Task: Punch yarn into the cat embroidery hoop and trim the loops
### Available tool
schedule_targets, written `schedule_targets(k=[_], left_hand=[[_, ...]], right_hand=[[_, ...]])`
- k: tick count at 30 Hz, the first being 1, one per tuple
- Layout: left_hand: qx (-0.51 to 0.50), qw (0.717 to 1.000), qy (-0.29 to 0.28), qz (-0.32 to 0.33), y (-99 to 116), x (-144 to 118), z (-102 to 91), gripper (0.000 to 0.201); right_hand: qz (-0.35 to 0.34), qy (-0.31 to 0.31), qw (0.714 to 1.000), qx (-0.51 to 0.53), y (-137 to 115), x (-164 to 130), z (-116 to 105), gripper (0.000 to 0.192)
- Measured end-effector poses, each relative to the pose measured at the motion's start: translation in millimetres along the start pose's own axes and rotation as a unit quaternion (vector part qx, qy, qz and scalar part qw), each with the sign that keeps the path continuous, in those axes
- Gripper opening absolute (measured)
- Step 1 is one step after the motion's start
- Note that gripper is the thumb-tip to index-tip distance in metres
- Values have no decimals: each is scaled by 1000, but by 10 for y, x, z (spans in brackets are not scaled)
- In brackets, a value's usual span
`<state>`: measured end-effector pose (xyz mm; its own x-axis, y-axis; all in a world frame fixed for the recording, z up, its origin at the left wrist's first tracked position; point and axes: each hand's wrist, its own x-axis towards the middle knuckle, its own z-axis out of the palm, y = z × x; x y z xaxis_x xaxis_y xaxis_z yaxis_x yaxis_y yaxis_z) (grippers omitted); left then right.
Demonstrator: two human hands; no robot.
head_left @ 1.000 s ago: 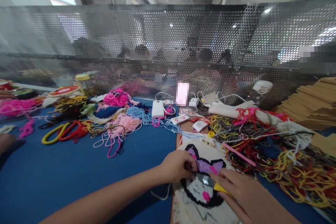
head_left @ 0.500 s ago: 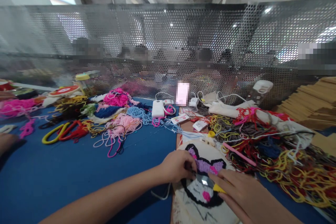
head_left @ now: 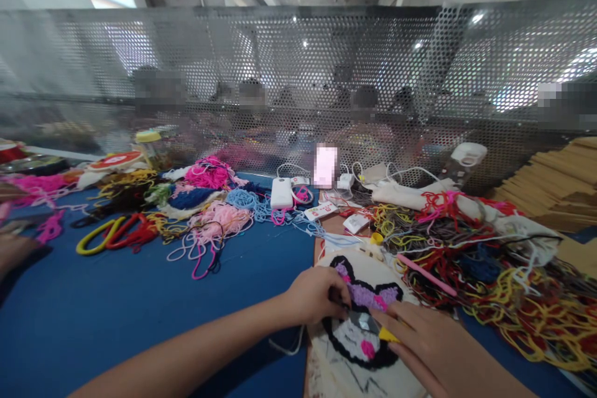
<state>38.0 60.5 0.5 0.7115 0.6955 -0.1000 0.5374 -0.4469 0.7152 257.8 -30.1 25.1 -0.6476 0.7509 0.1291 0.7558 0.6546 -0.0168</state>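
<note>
A cream cloth [head_left: 329, 354] lies in front of me with a raised yarn cat face [head_left: 366, 295] in black outline, purple, white and pink. My left hand [head_left: 317, 295] rests on its upper left part, thumb and fingertips pinched together at the black outline; what they pinch is hidden. From the right, my right hand [head_left: 420, 336] is closed round a yellow-handled tool [head_left: 388, 335] with a shiny flat metal part, held low over the face. The metal part points toward my left fingertips. My right fingers hide most of the handle, so its exact kind is unclear.
Tangled yarn [head_left: 517, 317] heaps up on the right, with a pink stick [head_left: 426, 275] beside the cloth. Scissors with yellow and red handles [head_left: 100, 236] lie left. White chargers [head_left: 282, 193] and a perforated metal screen [head_left: 280, 74] stand behind. Another person's hand [head_left: 16, 252] is at the left edge.
My hands stay almost in place, and the glint on the metal part has changed. At the left edge, the other person's hand has shifted, with a blurred object now near it.
</note>
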Motion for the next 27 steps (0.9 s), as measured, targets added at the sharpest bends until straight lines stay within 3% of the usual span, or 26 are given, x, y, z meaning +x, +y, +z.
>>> schedule_targets(k=[27], left_hand=[[5,1000,1,-8,12,6,-2,19]], right_hand=[[4,14,1000,-10,33,-14,49,32]])
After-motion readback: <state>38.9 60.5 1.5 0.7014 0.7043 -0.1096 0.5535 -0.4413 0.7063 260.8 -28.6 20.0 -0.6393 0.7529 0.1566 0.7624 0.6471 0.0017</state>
